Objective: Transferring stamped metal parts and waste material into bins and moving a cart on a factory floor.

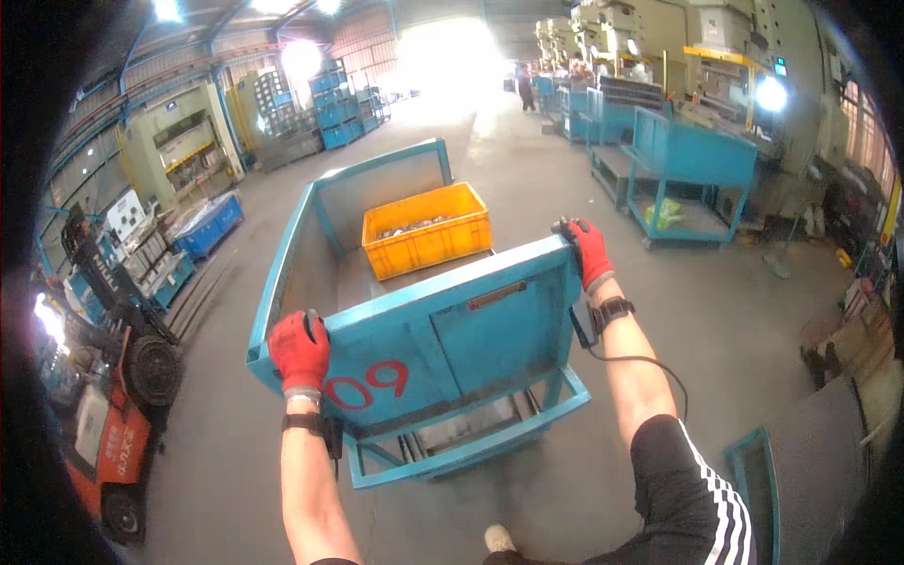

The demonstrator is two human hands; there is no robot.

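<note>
Before me stands a blue metal cart with high side walls and a lower frame. My left hand, in a red and black glove, is closed over the left part of the cart's near top rail. On that rail's right corner, my right hand, gloved the same way, grips with its fingers curled over the edge. Inside the cart sits a yellow plastic crate holding many small dark metal-looking pieces. Both wrists wear black straps, and a cable hangs by the right forearm.
An orange forklift stands at the left, near a blue bin. At the right are a blue work cart and large presses. Stacked blue containers line the far left. A person is in the distant aisle.
</note>
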